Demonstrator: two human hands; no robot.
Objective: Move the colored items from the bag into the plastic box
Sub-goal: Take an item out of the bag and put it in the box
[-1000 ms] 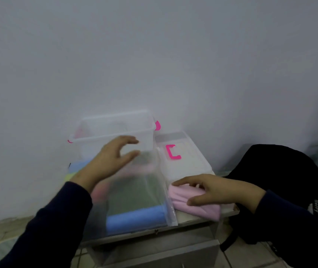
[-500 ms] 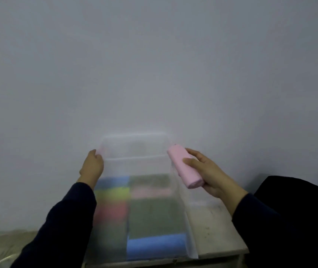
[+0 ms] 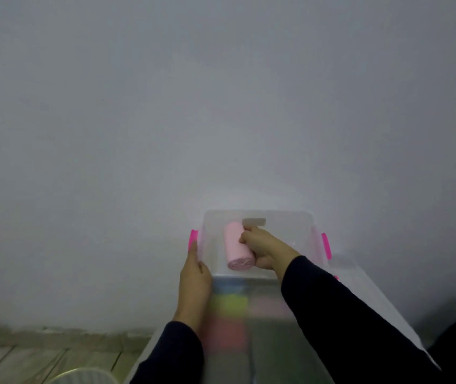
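The right hand (image 3: pixel 262 249), which half a second ago held the pink roll (image 3: pixel 237 246) beside the plastic box (image 3: pixel 290 217), now grips it inside, near the far wall: placement looks nearly done. The left hand (image 3: pixel 195 275) rests straight-fingered on the box's left rim. The bag's (image 3: pixel 229 320) remaining colours are blurred.

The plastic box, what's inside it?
Inside the plastic box is a pink roll, gripped by the right hand. Nothing else shows in there, though the hand and sleeve cover part of the floor.
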